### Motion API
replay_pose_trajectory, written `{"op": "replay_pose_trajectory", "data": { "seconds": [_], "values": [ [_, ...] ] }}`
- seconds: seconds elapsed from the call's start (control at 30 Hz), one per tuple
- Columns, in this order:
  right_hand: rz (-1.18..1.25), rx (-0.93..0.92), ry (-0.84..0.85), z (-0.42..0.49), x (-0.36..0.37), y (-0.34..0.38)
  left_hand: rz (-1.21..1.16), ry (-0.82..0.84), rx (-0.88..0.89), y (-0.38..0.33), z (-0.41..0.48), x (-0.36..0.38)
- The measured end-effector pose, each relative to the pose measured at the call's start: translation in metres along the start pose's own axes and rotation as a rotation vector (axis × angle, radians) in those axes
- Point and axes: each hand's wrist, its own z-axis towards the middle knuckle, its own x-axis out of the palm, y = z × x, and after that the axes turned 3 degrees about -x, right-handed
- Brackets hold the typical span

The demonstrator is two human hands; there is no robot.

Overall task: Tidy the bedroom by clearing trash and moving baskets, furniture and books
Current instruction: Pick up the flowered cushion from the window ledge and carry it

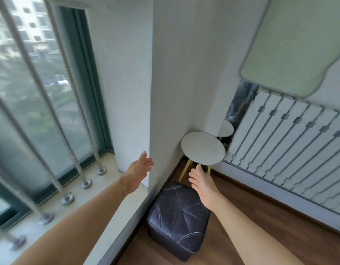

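A small round white side table (202,148) on thin gold legs stands in the corner where the wall meets the radiator cover. In front of it sits a dark leather cube ottoman (177,217) on the wood floor. My right hand (201,183) stretches out above the ottoman with fingers straight, its tips just short of the table's near edge, holding nothing. My left hand (139,171) is raised with fingers straight beside the wall corner, above the end of the window sill, and is empty.
A stone window sill (73,213) with metal bars (69,119) runs along the left. A white slatted radiator cover (291,142) lines the right wall, with a green mat (299,41) hanging above it. A mirror strip (240,108) beside the table reflects it.
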Motion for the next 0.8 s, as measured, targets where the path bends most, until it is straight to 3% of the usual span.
{"op": "replay_pose_trajectory", "data": {
  "seconds": [0.27, 0.8],
  "values": [
    [-0.059, 0.096, 0.248, -0.023, 0.055, -0.053, -0.195, -0.281, -0.029, 0.072, -0.083, -0.057],
    [-0.289, -0.005, 0.729, -0.145, 0.28, -0.083, -0.455, -0.763, 0.077, 0.158, -0.324, -0.21]
  ]
}}
